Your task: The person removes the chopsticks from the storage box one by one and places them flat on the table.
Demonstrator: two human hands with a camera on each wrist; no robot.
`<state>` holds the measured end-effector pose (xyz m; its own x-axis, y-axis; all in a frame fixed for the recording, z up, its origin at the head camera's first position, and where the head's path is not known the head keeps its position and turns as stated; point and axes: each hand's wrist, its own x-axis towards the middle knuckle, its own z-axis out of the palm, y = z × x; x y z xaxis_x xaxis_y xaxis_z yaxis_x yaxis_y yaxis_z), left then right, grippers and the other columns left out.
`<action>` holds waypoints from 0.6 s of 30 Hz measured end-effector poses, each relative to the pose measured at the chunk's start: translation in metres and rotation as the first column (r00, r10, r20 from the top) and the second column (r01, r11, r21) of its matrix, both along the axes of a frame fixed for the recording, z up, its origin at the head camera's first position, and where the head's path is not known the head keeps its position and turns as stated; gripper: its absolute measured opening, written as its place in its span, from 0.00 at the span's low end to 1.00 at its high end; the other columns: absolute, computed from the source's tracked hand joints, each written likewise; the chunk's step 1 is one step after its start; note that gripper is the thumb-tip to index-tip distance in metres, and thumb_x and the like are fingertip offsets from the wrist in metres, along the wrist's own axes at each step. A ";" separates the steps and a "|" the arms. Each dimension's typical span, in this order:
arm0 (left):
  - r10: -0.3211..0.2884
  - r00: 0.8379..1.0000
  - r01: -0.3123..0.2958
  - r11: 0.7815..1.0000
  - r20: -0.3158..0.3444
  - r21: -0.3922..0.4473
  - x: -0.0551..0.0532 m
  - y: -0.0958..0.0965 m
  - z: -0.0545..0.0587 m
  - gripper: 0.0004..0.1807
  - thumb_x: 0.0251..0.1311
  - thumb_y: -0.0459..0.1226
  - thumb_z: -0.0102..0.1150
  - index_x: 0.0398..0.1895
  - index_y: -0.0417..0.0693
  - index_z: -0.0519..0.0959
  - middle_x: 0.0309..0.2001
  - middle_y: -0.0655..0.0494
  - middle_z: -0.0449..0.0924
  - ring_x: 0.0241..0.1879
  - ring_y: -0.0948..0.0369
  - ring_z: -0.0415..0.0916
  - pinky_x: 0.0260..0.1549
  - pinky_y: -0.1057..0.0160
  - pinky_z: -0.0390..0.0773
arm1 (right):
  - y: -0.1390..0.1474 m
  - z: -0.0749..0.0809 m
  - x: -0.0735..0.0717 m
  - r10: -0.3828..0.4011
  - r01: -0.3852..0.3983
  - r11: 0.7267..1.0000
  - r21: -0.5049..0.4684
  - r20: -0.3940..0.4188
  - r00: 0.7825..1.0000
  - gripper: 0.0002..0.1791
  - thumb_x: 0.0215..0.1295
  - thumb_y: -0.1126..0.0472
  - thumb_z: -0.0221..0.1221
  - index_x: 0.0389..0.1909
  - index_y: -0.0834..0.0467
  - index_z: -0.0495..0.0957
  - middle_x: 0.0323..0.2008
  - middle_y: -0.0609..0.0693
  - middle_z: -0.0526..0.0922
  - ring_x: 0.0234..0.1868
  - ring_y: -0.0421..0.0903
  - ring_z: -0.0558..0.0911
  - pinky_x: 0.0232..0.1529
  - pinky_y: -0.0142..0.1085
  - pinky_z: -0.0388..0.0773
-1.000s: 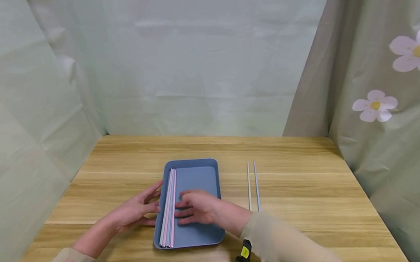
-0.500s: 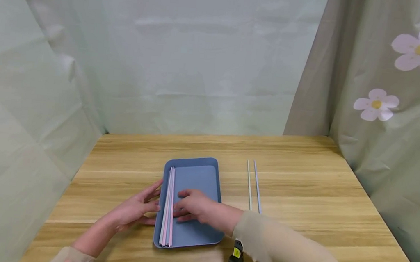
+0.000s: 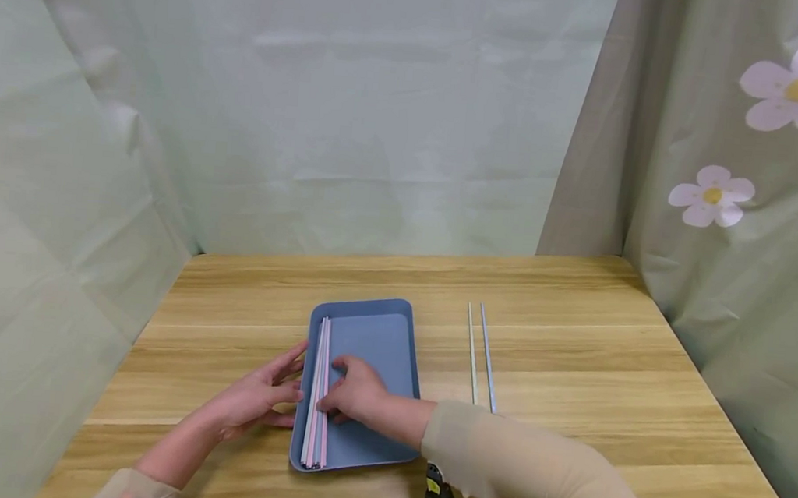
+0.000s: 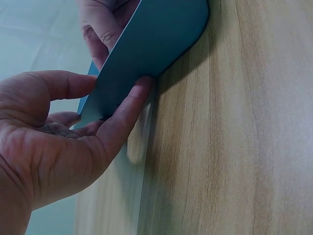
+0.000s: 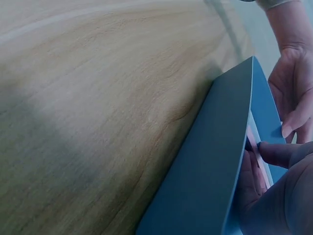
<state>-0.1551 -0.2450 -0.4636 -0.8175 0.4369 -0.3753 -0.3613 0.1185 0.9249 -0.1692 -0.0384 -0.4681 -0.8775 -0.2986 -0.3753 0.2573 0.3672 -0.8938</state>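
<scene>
A shallow blue-grey tray (image 3: 374, 341) sits on the table. Along its left inner side lies a bundle of pink, white and bluish chopsticks (image 3: 314, 438). My right hand (image 3: 359, 394) reaches into the tray from the right, its bent thumb and fingers pinching at the bundle's right edge. A pink chopstick (image 5: 266, 174) shows between them in the right wrist view. My left hand (image 3: 253, 402) braces the tray's left outer wall with spread, fairly straight fingers. In the left wrist view, fingertips (image 4: 143, 83) press low on that wall (image 4: 156, 34).
Right of the tray, a pale green chopstick (image 3: 472, 356) and a blue chopstick (image 3: 487, 358) lie side by side on the wooden table (image 3: 607, 375), their near ends covered by my right sleeve (image 3: 523, 462). A pale curtain (image 3: 395, 124) hangs behind.
My right hand has moved a little left, its fingers bending in onto the chopsticks. The bundle has become narrower and slid slightly left. My left hand keeps its place.
</scene>
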 end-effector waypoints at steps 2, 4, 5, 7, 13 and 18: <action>0.000 1.000 0.000 1.000 0.002 0.001 0.000 0.000 0.000 0.48 0.71 0.28 0.52 0.84 0.58 0.36 0.81 0.35 0.31 0.75 0.31 0.45 0.50 0.40 0.81 | 0.000 -0.001 0.000 -0.002 0.002 1.000 -0.004 -0.003 1.000 0.40 0.53 0.72 0.74 0.68 0.61 0.70 0.29 0.52 0.80 0.23 0.47 0.82 0.24 0.40 0.83; -0.003 1.000 0.003 1.000 0.004 0.004 0.000 0.000 0.000 0.48 0.71 0.28 0.52 0.84 0.58 0.36 0.81 0.35 0.31 0.75 0.32 0.45 0.50 0.40 0.80 | 0.000 -0.001 0.001 -0.007 0.007 1.000 -0.010 -0.002 1.000 0.40 0.53 0.72 0.74 0.68 0.61 0.70 0.29 0.53 0.80 0.23 0.47 0.82 0.24 0.40 0.83; -0.004 1.000 0.004 1.000 0.004 0.005 0.000 0.000 0.000 0.48 0.71 0.28 0.51 0.84 0.58 0.36 0.81 0.35 0.31 0.75 0.32 0.45 0.50 0.40 0.80 | -0.001 -0.001 0.001 -0.012 0.012 1.000 -0.016 0.001 1.000 0.40 0.54 0.73 0.74 0.69 0.61 0.70 0.29 0.53 0.80 0.24 0.47 0.83 0.24 0.40 0.83; -0.004 1.000 0.004 1.000 0.003 0.005 0.000 0.000 0.000 0.48 0.71 0.27 0.51 0.84 0.58 0.36 0.81 0.35 0.31 0.75 0.32 0.45 0.50 0.40 0.81 | 0.000 -0.001 0.002 -0.015 0.015 0.999 -0.029 0.004 1.000 0.40 0.54 0.74 0.73 0.69 0.61 0.69 0.29 0.53 0.79 0.24 0.47 0.83 0.25 0.40 0.84; 0.004 1.000 -0.004 1.000 0.002 0.000 0.000 0.000 0.001 0.48 0.71 0.28 0.52 0.84 0.59 0.37 0.81 0.35 0.32 0.75 0.31 0.46 0.50 0.40 0.81 | 0.001 -0.001 0.003 -0.041 0.045 0.992 -0.120 0.035 0.999 0.41 0.54 0.78 0.70 0.70 0.61 0.68 0.30 0.54 0.79 0.25 0.48 0.84 0.26 0.42 0.85; 0.014 1.000 -0.014 1.000 0.007 -0.003 0.001 -0.001 0.001 0.48 0.71 0.28 0.52 0.84 0.60 0.38 0.81 0.34 0.31 0.75 0.31 0.47 0.50 0.40 0.80 | 0.004 -0.003 0.003 -0.044 0.057 0.976 -0.211 0.067 0.997 0.41 0.56 0.79 0.68 0.71 0.59 0.68 0.32 0.55 0.79 0.25 0.47 0.84 0.26 0.43 0.85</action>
